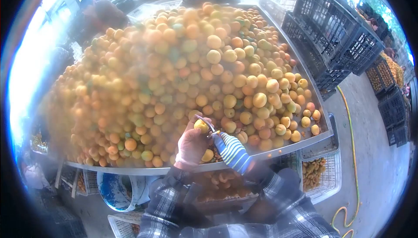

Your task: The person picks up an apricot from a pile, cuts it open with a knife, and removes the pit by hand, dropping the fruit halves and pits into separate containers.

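L hand (191, 144): fingers curled tight round 1 apricot (201, 126), just above the surface (296, 144) edge. R hand (231, 151), striped glove: fingers clenched on a small knife (206, 123), blade touching the apricot. Apricot heap (183, 63) directly behind fingers; black crates (331, 37) well to the R.

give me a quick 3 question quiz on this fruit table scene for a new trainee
1. True or false: the right hand wears a striped glove and holds a thin metal tool.
2. What does the left hand hold? A) a green bottle B) a yellow-orange fruit C) a sponge
3. Fill in: in this view the black crates stand to the ___ of the metal table.
Key: 1 true; 2 B; 3 right.
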### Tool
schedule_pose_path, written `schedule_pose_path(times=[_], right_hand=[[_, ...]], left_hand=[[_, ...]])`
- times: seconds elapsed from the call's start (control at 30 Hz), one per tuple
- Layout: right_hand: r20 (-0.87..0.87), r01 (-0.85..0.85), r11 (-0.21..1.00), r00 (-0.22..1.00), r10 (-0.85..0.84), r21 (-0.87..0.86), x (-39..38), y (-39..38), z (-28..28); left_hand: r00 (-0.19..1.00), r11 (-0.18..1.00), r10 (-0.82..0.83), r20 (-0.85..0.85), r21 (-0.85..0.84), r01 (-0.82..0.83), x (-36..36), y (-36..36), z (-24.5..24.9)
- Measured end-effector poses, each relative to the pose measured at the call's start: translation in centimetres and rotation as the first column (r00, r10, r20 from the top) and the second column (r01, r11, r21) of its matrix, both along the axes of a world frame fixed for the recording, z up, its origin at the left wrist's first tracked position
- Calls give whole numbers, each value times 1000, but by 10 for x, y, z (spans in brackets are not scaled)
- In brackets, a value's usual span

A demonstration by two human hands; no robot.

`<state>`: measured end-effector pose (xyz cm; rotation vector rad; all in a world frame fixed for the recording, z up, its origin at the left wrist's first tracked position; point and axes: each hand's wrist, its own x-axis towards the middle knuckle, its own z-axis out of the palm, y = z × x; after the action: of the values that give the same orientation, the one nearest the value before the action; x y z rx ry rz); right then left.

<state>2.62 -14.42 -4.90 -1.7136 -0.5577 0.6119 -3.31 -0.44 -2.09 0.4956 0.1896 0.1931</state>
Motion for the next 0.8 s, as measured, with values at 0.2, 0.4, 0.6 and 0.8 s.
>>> schedule_pose_path(times=[0.2, 0.4, 0.6, 0.8], right_hand=[[345, 63, 980, 938, 6, -187, -4, -6, 25], [385, 8, 946, 915, 124, -325, -5, -11, 38], [436, 24, 945, 891, 127, -325, -4, -14, 45], [476, 117, 862, 866, 155, -493, 1, -6, 43]], left_hand=[[1000, 1000, -10, 26, 23, 10, 3, -1, 1], [997, 971, -30, -76, 236, 47, 1, 5, 1], [999, 911, -11, -38, 412, 26, 2, 1, 11], [994, 999, -39, -104, 23, 42, 3, -13, 11]])
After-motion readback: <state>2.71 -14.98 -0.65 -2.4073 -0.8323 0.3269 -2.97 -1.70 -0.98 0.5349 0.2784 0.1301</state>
